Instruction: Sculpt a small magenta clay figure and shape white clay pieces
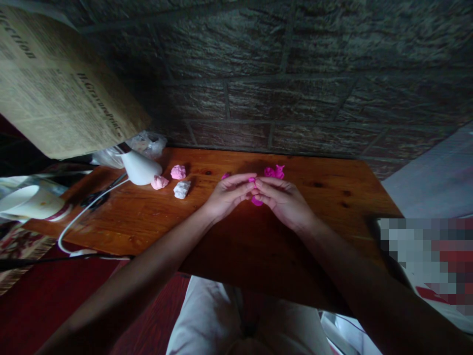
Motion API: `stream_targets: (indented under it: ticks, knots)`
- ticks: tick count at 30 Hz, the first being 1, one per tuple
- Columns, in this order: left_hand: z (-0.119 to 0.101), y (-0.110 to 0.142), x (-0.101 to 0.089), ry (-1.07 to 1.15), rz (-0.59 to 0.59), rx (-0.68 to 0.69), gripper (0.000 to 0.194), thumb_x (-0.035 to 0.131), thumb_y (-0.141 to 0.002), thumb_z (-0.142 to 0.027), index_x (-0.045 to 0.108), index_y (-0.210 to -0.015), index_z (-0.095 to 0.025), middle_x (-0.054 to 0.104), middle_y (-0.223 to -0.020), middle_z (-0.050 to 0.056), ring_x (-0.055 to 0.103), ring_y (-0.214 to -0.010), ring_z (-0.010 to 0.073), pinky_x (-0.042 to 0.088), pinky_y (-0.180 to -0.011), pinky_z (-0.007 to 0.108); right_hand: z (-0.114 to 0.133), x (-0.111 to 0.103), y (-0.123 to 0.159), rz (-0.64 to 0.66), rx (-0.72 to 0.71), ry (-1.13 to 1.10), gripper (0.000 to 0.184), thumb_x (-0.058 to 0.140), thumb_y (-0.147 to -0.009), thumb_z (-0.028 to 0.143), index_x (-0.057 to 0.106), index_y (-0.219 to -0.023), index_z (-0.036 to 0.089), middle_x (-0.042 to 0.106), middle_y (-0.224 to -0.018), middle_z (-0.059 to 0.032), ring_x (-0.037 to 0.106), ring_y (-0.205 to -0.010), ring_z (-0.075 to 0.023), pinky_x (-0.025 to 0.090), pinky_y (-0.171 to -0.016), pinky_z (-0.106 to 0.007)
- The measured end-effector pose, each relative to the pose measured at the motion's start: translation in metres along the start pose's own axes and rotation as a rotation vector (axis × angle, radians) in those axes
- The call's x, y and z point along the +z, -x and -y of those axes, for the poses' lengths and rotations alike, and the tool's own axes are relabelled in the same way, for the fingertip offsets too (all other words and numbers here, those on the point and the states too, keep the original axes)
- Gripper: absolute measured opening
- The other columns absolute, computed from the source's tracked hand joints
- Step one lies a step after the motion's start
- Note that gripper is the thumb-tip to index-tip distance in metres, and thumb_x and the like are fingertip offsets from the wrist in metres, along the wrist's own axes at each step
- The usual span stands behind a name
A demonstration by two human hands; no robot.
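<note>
My left hand [229,194] and my right hand [283,199] meet over the middle of the wooden table [332,197], fingers curled and pinched together on a small piece of bright pink clay [255,201]. Another lump of the same bright pink clay [274,172] lies on the table just beyond my right hand, and a tiny pink bit [225,175] sits beyond my left hand. To the left lie a pale pink lump [178,171], a second pale pink lump [159,182] and a white lump [182,189].
A white lamp base [140,167] with a white cable [79,217] stands at the table's back left, under a printed paper shade [55,88]. Crumpled clear plastic [148,144] lies behind it. A white cup [31,203] sits far left. A dark brick-pattern wall [295,74] backs the table.
</note>
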State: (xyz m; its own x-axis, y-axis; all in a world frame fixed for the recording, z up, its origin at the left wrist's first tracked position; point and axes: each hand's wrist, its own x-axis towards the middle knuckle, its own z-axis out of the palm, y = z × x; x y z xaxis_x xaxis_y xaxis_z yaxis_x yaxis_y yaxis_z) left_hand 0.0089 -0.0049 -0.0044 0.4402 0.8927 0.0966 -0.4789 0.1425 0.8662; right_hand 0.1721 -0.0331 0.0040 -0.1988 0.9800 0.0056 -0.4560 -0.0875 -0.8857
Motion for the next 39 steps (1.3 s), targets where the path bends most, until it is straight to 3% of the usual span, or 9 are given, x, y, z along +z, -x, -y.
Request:
stream_targets:
  ticks: [4, 9, 13, 18, 21, 26, 30, 36, 39]
  knots:
    - [-0.003, 0.000, 0.000, 0.023, -0.006, -0.028, 0.025, 0.091, -0.067, -0.027, 0.081, -0.089, -0.024, 0.078, -0.086, 0.001, 0.070, -0.075, 0.0082, 0.056, -0.072, 0.018, 0.000, 0.004, 0.001, 0.035, 0.129, -0.125, 0.028, 0.090, -0.064, 0.044, 0.080, -0.082, 0.025, 0.080, -0.083, -0.0005, 0.073, -0.080, -0.0133, 0.057, -0.081, -0.028]
    - [-0.006, 0.003, -0.002, -0.055, 0.049, 0.014, 0.022, 0.090, -0.068, -0.029, 0.081, -0.088, -0.023, 0.076, -0.085, 0.002, 0.069, -0.075, 0.0100, 0.056, -0.072, 0.021, 0.003, -0.001, 0.002, 0.132, 0.249, -0.168, 0.025, 0.092, -0.063, 0.032, 0.079, -0.083, 0.027, 0.080, -0.089, 0.0015, 0.074, -0.088, -0.0138, 0.057, -0.088, -0.029]
    - [-0.010, 0.005, -0.004, -0.255, 0.133, 0.081, 0.027, 0.082, -0.079, -0.035, 0.080, -0.104, -0.025, 0.075, -0.088, 0.003, 0.064, -0.070, 0.0092, 0.052, -0.065, 0.023, 0.003, -0.001, 0.003, 0.150, 0.246, -0.179, 0.026, 0.090, -0.066, 0.027, 0.078, -0.089, 0.025, 0.079, -0.090, 0.0015, 0.072, -0.085, -0.0124, 0.057, -0.087, -0.027]
    - [-0.017, 0.007, -0.004, -0.494, 0.208, 0.237, 0.018, 0.079, -0.082, -0.035, 0.081, -0.094, -0.022, 0.071, -0.115, 0.011, 0.066, -0.101, 0.0191, 0.055, -0.077, 0.028, -0.001, 0.001, 0.004, 0.166, 0.244, -0.207, 0.023, 0.090, -0.067, 0.024, 0.076, -0.086, 0.023, 0.076, -0.086, 0.0040, 0.069, -0.081, -0.0082, 0.056, -0.081, -0.020]
    - [-0.016, 0.008, -0.003, -0.478, 0.190, 0.241, 0.017, 0.077, -0.083, -0.036, 0.080, -0.092, -0.021, 0.069, -0.114, 0.011, 0.065, -0.100, 0.0186, 0.054, -0.074, 0.027, -0.003, 0.002, 0.004, 0.187, 0.241, -0.223, 0.027, 0.091, -0.065, 0.023, 0.076, -0.088, 0.024, 0.075, -0.088, 0.0048, 0.068, -0.083, -0.0074, 0.055, -0.082, -0.019]
    - [-0.008, 0.005, -0.004, -0.255, 0.142, 0.101, 0.025, 0.076, -0.083, -0.043, 0.076, -0.085, -0.019, 0.069, -0.088, 0.004, 0.061, -0.074, 0.0105, 0.050, -0.064, 0.022, 0.000, -0.001, 0.003, 0.199, 0.253, -0.217, 0.022, 0.085, -0.074, 0.028, 0.077, -0.094, 0.026, 0.077, -0.099, 0.0021, 0.070, -0.097, -0.0120, 0.055, -0.095, -0.027]
    - [-0.008, 0.004, -0.002, -0.260, 0.127, 0.077, 0.027, 0.076, -0.083, -0.043, 0.075, -0.081, -0.017, 0.071, -0.100, 0.007, 0.061, -0.075, 0.0099, 0.048, -0.063, 0.021, -0.002, 0.000, 0.003, 0.185, 0.252, -0.204, 0.024, 0.085, -0.073, 0.026, 0.076, -0.096, 0.024, 0.078, -0.099, 0.0010, 0.071, -0.094, -0.0119, 0.055, -0.094, -0.027]
    - [-0.007, 0.004, -0.002, -0.330, 0.120, 0.092, 0.029, 0.077, -0.081, -0.044, 0.079, -0.099, -0.021, 0.074, -0.112, 0.010, 0.062, -0.077, 0.0123, 0.046, -0.062, 0.023, -0.009, 0.003, 0.002, 0.113, 0.158, -0.156, 0.023, 0.086, -0.070, 0.025, 0.076, -0.090, 0.026, 0.077, -0.095, 0.0035, 0.069, -0.092, -0.0106, 0.054, -0.090, -0.024]
    - [-0.005, 0.003, -0.004, -0.405, 0.096, 0.132, 0.028, 0.077, -0.082, -0.041, 0.080, -0.099, -0.019, 0.076, -0.104, 0.010, 0.058, -0.071, 0.0111, 0.044, -0.062, 0.024, -0.008, 0.004, 0.001, 0.049, 0.121, -0.132, 0.027, 0.087, -0.065, 0.026, 0.076, -0.090, 0.027, 0.076, -0.096, 0.0038, 0.068, -0.090, -0.0109, 0.053, -0.085, -0.024]
